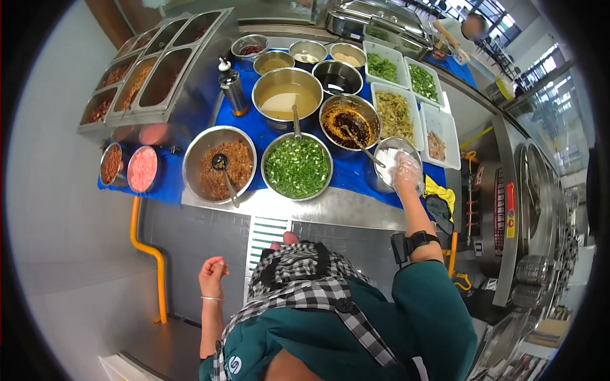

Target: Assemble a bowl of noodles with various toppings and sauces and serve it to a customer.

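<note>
My right hand (407,172), in a clear plastic glove, reaches into a steel pot (376,177) with white contents (387,158). Its fingertips are hidden, so a grip cannot be made out. My left hand (213,275) hangs bare over the floor, fingers curled and nothing seen in them. Left of the pot stand a bowl of dark chili sauce (347,125) with a spoon and a bowl of chopped green onions (298,166). Farther left, a ladle (220,163) rests in a bowl of brown minced filling (205,178).
Behind are a broth pot (286,97), an oil bottle (233,93) and plastic tubs of pickled vegetables (393,114) and greens (381,66). A steel rack of food pans (164,76) stands left. A yellow-black cloth (441,200) hangs right. Another person (460,35) stands beyond the glass.
</note>
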The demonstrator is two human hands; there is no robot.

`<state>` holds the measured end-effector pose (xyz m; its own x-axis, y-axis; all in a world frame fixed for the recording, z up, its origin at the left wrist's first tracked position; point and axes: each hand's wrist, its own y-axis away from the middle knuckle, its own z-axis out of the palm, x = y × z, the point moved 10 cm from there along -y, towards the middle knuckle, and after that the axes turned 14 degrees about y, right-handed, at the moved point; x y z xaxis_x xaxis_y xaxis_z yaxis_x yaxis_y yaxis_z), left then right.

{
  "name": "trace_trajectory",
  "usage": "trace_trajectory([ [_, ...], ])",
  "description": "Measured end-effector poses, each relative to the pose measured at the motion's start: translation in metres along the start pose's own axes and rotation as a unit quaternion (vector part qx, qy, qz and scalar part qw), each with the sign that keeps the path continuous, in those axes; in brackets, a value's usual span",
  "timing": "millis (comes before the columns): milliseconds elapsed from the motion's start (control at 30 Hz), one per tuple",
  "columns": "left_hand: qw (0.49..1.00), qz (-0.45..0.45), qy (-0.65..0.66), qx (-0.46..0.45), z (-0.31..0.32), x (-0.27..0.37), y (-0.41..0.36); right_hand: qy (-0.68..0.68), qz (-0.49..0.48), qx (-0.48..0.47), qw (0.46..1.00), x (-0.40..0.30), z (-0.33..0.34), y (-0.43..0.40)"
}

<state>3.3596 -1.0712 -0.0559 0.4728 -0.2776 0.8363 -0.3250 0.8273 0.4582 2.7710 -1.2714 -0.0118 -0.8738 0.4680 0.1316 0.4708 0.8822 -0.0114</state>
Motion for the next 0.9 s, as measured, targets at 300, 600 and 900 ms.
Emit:
trace_trajectory([
  [300,0.994,-0.050,-0.055,-0.078,0.020,0.010,-0.042,0.142,-0.223,-0.082,0.961,-0.031,0.053,0.002],
  [600,0.982,-0.082,-0.075,-0.152,0.035,-0.008,-0.059,0.207,-0.184,-0.192,0.942,-0.035,0.066,-0.003],
  [900,0.981,-0.103,-0.059,-0.152,0.040,-0.014,-0.063,0.144,-0.137,-0.239,0.950,-0.052,0.050,0.003],
])
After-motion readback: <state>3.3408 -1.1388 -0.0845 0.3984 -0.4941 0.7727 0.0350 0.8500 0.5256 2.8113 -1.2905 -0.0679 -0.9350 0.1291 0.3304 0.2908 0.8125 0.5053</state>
